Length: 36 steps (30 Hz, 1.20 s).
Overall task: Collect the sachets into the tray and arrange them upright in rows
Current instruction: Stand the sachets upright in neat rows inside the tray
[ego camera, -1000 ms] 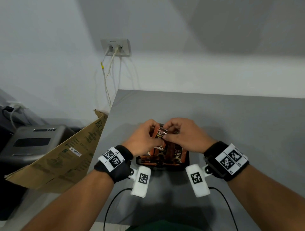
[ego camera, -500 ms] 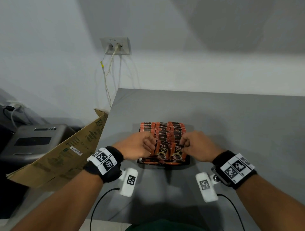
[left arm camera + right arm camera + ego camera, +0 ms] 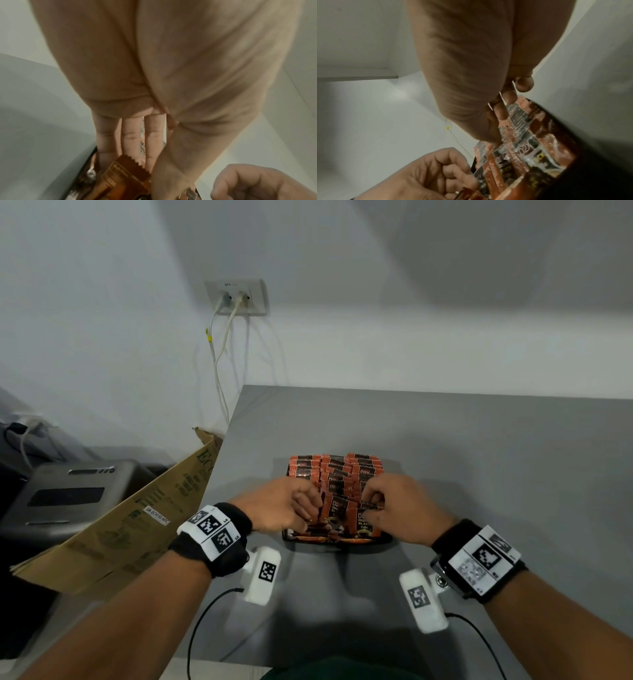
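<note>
A black tray (image 3: 337,542) sits on the grey table, packed with orange-and-black sachets (image 3: 337,470) standing upright in rows. Both hands are at its near end. My left hand (image 3: 313,510) pinches the front-left sachet (image 3: 337,508) at its left edge; in the left wrist view that sachet (image 3: 125,174) lies between the fingers and the thumb. My right hand (image 3: 371,501) has curled fingers on the top edge of the front-right sachet (image 3: 364,523). In the right wrist view its thumb and fingers grip sachet tops (image 3: 522,135). The hands hide the rows beneath them.
The grey table (image 3: 479,474) ends at a left edge close to the tray. Beyond that edge lean a cardboard box (image 3: 137,508) and a grey device (image 3: 65,498). A wall socket (image 3: 236,297) with cables is behind. Wrist-camera cables trail near the table's front edge.
A second ago both hands met over the tray's middle on one raised sachet. They have since dropped and come back to the front row, one at each side.
</note>
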Each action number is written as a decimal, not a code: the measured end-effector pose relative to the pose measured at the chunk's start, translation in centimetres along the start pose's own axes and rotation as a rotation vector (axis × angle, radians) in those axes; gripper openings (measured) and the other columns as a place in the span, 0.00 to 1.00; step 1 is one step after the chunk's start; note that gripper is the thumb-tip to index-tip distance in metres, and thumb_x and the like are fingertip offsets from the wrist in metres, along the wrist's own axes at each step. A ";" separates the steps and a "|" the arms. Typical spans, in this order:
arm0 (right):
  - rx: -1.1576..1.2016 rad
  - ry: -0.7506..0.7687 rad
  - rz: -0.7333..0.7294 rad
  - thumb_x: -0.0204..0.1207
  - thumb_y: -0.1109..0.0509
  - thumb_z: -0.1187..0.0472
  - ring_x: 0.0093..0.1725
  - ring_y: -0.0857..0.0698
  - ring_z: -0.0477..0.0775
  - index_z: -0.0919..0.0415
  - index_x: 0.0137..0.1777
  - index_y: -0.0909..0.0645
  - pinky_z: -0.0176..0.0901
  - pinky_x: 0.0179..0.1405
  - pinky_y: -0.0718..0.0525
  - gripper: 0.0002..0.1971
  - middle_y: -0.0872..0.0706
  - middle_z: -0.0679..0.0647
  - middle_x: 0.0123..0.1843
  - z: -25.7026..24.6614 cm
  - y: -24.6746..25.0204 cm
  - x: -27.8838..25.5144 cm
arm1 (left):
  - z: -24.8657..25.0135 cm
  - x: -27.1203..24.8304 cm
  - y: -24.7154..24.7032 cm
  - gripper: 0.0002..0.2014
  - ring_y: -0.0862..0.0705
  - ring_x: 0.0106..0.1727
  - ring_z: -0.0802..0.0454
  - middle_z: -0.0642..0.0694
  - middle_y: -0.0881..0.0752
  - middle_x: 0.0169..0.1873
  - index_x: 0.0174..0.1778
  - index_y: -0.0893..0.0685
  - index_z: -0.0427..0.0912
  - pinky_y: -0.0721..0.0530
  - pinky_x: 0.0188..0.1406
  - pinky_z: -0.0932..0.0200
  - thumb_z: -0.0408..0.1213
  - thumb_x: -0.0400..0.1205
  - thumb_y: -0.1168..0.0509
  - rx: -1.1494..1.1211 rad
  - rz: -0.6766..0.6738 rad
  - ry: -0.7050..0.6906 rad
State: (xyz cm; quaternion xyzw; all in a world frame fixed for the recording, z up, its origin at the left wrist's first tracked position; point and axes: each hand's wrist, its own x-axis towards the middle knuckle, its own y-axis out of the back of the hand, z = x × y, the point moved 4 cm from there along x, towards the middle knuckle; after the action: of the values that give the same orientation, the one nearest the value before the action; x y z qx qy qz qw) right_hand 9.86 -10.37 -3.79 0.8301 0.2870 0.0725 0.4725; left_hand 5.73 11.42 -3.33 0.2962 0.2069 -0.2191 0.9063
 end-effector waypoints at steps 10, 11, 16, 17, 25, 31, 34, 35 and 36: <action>-0.004 0.195 -0.181 0.75 0.23 0.50 0.40 0.15 0.38 0.53 0.58 0.12 0.32 0.42 0.17 0.13 0.13 0.41 0.44 -4.3 -2.1 0.8 | -0.5 0.1 0.1 0.16 0.10 0.53 0.57 0.51 0.09 0.50 0.55 0.14 0.48 0.12 0.56 0.62 0.24 0.77 0.28 0.024 0.051 -0.017; -0.014 0.191 -0.194 0.75 0.23 0.50 0.42 0.14 0.41 0.52 0.59 0.12 0.36 0.44 0.14 0.15 0.11 0.43 0.46 -4.5 -2.4 1.0 | -0.6 0.1 0.1 0.16 0.11 0.53 0.57 0.51 0.09 0.50 0.54 0.14 0.49 0.12 0.55 0.62 0.24 0.78 0.29 0.027 0.062 -0.018; -0.065 0.184 -0.208 0.79 0.28 0.58 0.40 0.14 0.43 0.53 0.59 0.14 0.28 0.36 0.22 0.10 0.11 0.46 0.44 -4.9 -3.1 1.9 | -0.8 -0.3 0.0 0.14 0.11 0.50 0.58 0.51 0.10 0.48 0.52 0.14 0.50 0.11 0.56 0.60 0.26 0.78 0.30 0.046 0.113 -0.049; -0.073 0.186 -0.201 0.79 0.28 0.60 0.39 0.14 0.43 0.54 0.58 0.14 0.27 0.35 0.26 0.10 0.11 0.46 0.44 -5.0 -3.2 2.0 | -0.9 -0.4 0.0 0.13 0.10 0.49 0.59 0.52 0.09 0.48 0.53 0.14 0.50 0.11 0.55 0.60 0.27 0.78 0.29 0.049 0.117 -0.051; -0.047 0.192 -0.178 0.79 0.28 0.62 0.43 0.13 0.46 0.54 0.55 0.15 0.27 0.38 0.24 0.07 0.10 0.48 0.46 -5.1 -3.7 2.0 | -0.7 -0.4 -0.3 0.15 0.12 0.45 0.60 0.54 0.11 0.44 0.53 0.15 0.49 0.16 0.43 0.69 0.31 0.74 0.24 0.229 0.143 -0.104; 0.086 0.154 -0.184 0.76 0.24 0.62 0.44 0.11 0.43 0.54 0.55 0.14 0.35 0.46 0.11 0.09 0.09 0.47 0.50 -4.8 -3.2 1.7 | -0.3 -0.1 -0.8 0.11 0.14 0.45 0.55 0.51 0.11 0.45 0.53 0.14 0.45 0.15 0.43 0.63 0.32 0.76 0.26 0.410 0.182 -0.168; 0.117 0.094 -0.163 0.73 0.24 0.66 0.45 0.11 0.42 0.55 0.58 0.13 0.39 0.49 0.10 0.14 0.10 0.47 0.50 -3.9 -2.4 1.6 | -0.5 -0.1 -0.8 0.10 0.16 0.44 0.60 0.57 0.15 0.43 0.51 0.14 0.48 0.22 0.39 0.72 0.32 0.77 0.27 0.419 0.201 -0.190; 0.116 0.073 -0.159 0.73 0.25 0.67 0.45 0.12 0.41 0.55 0.59 0.14 0.39 0.48 0.10 0.15 0.11 0.47 0.51 -3.5 -2.2 1.5 | -0.6 -0.2 -0.8 0.10 0.16 0.44 0.62 0.59 0.15 0.43 0.51 0.14 0.50 0.22 0.40 0.72 0.33 0.77 0.27 0.403 0.211 -0.200; 0.115 0.056 -0.155 0.74 0.25 0.67 0.45 0.13 0.41 0.55 0.59 0.14 0.39 0.48 0.10 0.15 0.11 0.47 0.51 -3.0 -2.0 1.4 | -0.8 -0.3 -0.7 0.10 0.17 0.43 0.64 0.61 0.16 0.42 0.50 0.14 0.52 0.22 0.40 0.72 0.33 0.77 0.26 0.384 0.224 -0.206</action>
State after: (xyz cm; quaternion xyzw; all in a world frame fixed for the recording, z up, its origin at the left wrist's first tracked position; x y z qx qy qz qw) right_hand 9.01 -6.59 -3.98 0.8289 0.3670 0.0423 0.4200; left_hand 4.97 11.48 -4.08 0.4604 0.0338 -0.1816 0.8683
